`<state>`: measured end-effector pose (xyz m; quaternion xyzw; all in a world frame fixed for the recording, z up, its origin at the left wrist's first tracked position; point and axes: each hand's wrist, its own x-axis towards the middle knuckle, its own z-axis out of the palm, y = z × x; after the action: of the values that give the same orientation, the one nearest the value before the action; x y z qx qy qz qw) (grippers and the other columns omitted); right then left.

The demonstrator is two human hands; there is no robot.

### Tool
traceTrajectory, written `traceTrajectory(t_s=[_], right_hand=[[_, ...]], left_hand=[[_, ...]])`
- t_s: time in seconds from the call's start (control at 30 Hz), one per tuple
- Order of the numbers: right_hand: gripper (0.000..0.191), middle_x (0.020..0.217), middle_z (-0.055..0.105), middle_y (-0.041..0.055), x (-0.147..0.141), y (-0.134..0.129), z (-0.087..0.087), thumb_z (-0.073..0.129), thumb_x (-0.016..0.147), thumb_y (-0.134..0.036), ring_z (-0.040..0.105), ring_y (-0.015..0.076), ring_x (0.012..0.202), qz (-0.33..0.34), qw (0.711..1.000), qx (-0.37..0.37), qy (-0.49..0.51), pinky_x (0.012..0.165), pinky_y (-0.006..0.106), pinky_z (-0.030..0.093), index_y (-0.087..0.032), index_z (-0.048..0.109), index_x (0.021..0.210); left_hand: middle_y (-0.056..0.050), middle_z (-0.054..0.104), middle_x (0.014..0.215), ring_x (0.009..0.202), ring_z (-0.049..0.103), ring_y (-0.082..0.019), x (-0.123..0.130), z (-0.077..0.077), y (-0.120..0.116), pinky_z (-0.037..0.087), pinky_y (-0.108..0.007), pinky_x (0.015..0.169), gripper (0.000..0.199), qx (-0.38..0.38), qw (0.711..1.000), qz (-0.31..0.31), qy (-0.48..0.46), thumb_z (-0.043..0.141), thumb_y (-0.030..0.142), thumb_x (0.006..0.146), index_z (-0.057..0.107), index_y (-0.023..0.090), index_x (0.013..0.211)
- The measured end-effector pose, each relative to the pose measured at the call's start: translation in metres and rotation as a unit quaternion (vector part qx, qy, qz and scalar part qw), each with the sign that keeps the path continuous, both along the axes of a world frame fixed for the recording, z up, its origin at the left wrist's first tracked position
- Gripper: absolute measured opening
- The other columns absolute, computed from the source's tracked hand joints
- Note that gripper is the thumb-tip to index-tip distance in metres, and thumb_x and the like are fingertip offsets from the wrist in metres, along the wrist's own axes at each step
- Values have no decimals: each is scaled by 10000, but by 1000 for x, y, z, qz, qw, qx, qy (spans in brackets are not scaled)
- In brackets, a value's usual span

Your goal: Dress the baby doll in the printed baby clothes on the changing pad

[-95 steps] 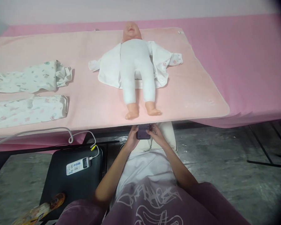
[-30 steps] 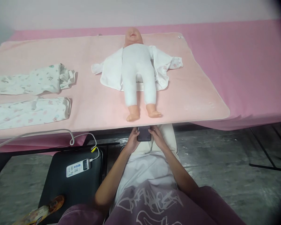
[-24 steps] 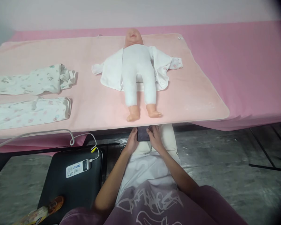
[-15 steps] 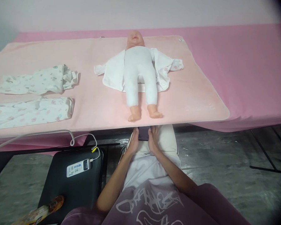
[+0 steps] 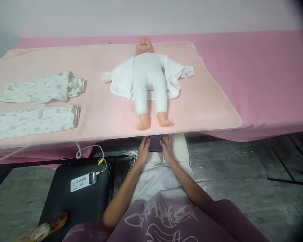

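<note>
Below the table's near edge, over my lap, my left hand (image 5: 142,150) and my right hand (image 5: 167,148) hold a dark smartphone (image 5: 155,144) from its two sides. Both thumbs lie along its face; the far end and some fingertips are cut off by the table edge. On the table just beyond, a baby doll (image 5: 148,77) in a white bodysuit lies on its back, feet towards me. An opened white baby jacket (image 5: 121,79) is spread beneath it, with printed cuffs out to either side. Neither hand touches the doll.
Two folded printed baby garments (image 5: 37,89) lie left on the pink blanket (image 5: 101,124). A white cable (image 5: 77,148) runs from the table to a white device (image 5: 83,181) on a black stool (image 5: 65,201). A plastic-wrapped item (image 5: 46,228) is at lower left. Dark metal legs (image 5: 282,161) stand right.
My thumbs have come in over the phone's face, and a small lit strip now shows at its far end. The view has shifted slightly; the doll and clothes lie as before.
</note>
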<state>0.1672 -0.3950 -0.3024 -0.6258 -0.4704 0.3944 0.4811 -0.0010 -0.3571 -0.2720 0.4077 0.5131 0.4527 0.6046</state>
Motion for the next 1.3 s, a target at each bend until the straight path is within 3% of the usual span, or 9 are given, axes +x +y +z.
traceTrajectory(t_s=[0.13,0.27,0.5,0.8,1.3], right_hand=[[662,1810,466,128,13,0,4,594,1077,-613,377,333,1742,-23,999,-14,40,1501,582,251,-273,670,1640],[676,1803,475,140,18,-2,6,674,1028,-629,382,347,1751,-10,999,-12,38,1504,565,258,-255,721,1589],[668,1806,483,120,18,-5,7,689,1027,-675,350,355,1769,-3,999,-21,34,1510,583,237,-284,761,1563],[643,1745,537,141,19,-6,15,731,1016,-627,353,356,1759,2,999,-21,35,1497,586,275,-277,736,1556],[666,1710,501,151,21,-3,21,799,995,-580,433,360,1694,18,1000,8,24,1472,565,338,-280,654,1572]], left_hand=[[-157,800,1509,1565,667,-390,-1,0,2,399,-578,1450,653,3,999,7,-44,1015,643,842,845,207,1298],[-162,807,1496,1534,694,-378,2,0,0,411,-576,1449,698,10,999,16,-46,1064,610,778,846,193,1293],[-163,838,1414,1502,715,-382,1,1,-2,447,-586,1421,550,5,999,28,-36,1000,584,871,869,190,1232],[-168,816,1494,1556,679,-410,-4,7,-3,455,-576,1413,552,-8,999,21,-29,960,584,916,882,194,1300],[-148,754,1604,1660,587,-403,-9,1,-3,355,-585,1485,666,-4,999,-17,-44,1050,523,810,831,218,1361]])
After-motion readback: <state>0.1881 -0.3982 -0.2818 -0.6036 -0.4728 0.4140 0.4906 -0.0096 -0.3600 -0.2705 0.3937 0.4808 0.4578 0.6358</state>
